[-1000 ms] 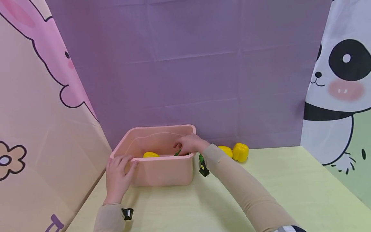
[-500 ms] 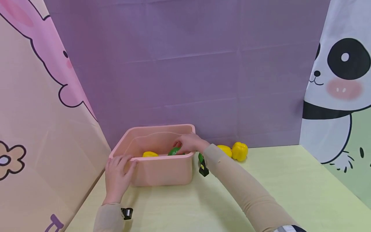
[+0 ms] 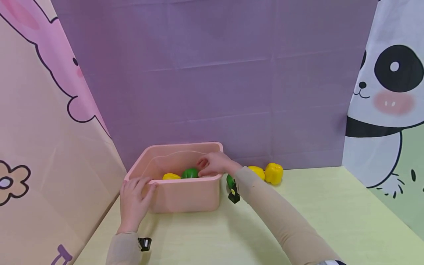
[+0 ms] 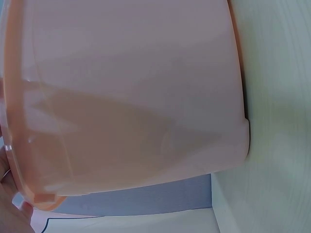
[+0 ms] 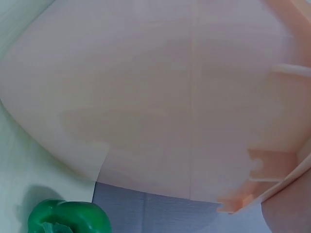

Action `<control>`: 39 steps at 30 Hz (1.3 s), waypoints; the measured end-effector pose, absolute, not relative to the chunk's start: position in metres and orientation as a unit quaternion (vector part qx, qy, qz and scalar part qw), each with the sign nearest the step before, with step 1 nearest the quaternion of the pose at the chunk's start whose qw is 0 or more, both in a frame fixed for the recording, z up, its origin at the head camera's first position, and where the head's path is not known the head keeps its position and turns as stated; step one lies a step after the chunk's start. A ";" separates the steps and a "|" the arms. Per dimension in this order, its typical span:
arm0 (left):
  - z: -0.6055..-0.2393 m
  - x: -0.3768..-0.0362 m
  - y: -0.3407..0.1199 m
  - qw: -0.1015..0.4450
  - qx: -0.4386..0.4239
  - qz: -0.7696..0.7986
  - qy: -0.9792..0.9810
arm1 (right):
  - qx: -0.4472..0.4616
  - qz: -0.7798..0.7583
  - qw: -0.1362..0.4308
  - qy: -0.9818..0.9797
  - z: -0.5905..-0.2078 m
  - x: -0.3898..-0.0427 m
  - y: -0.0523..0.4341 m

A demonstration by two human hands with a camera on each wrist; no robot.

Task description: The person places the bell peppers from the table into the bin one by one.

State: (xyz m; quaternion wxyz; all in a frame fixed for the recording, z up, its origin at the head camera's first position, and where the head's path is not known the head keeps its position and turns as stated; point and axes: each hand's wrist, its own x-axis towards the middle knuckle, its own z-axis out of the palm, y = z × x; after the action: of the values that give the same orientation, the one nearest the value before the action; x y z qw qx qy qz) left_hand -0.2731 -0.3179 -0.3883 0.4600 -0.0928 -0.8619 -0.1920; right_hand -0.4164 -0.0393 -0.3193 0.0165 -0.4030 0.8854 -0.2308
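Green pepper point(image 3: 190, 173) shifted left; pale tabletop point(image 3: 195, 239), purple backdrop point(image 3: 218, 88).

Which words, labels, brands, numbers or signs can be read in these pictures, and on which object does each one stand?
None can be read.
Pink bin and peppers: no lettering visible.
Black wrist devices: small light marks, too small to read.
Wall drawings: pictures only, no letters visible.
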 end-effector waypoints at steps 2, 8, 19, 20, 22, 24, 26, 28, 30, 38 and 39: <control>-0.388 -0.273 -0.317 0.461 -0.094 -0.192 -0.861 | -0.406 -0.263 0.022 0.875 -0.320 -0.415 -0.037; -0.387 -0.273 -0.315 0.467 -0.099 -0.192 -0.857 | -0.413 -0.321 0.020 0.852 -0.322 -0.416 -0.031; -0.386 -0.274 -0.314 0.483 -0.107 -0.188 -0.848 | -0.392 -0.390 -0.010 0.833 -0.334 -0.422 -0.011; -0.386 -0.273 -0.314 0.484 -0.108 -0.188 -0.848 | -0.390 -0.391 -0.019 0.833 -0.335 -0.422 -0.008; -0.387 -0.272 -0.314 0.483 -0.106 -0.189 -0.848 | -0.390 -0.389 -0.033 0.834 -0.336 -0.421 -0.001; -0.387 -0.271 -0.315 0.481 -0.106 -0.191 -0.849 | -0.392 -0.395 -0.040 0.830 -0.336 -0.420 0.007; -0.387 -0.269 -0.314 0.477 -0.103 -0.193 -0.851 | -0.389 -0.402 -0.046 0.828 -0.336 -0.421 0.016; -0.387 -0.268 -0.314 0.474 -0.100 -0.195 -0.852 | -0.384 -0.416 -0.049 0.822 -0.336 -0.424 0.027; -0.387 -0.268 -0.313 0.473 -0.099 -0.196 -0.853 | -0.378 -0.428 -0.054 0.819 -0.338 -0.428 0.039; -0.386 -0.269 -0.311 0.473 -0.102 -0.199 -0.852 | -0.317 -0.454 -0.048 0.831 -0.346 -0.444 0.103; -0.386 -0.269 -0.311 0.472 -0.102 -0.199 -0.853 | -0.309 -0.454 -0.049 0.835 -0.347 -0.445 0.111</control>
State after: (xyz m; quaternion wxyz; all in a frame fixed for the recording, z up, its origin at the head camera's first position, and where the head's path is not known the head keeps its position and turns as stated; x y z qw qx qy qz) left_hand -0.2692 -0.3105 -0.3860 0.4723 -0.1020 -0.8527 -0.1987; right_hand -0.4450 0.1108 -0.3470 -0.0493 -0.3086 0.8346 -0.4537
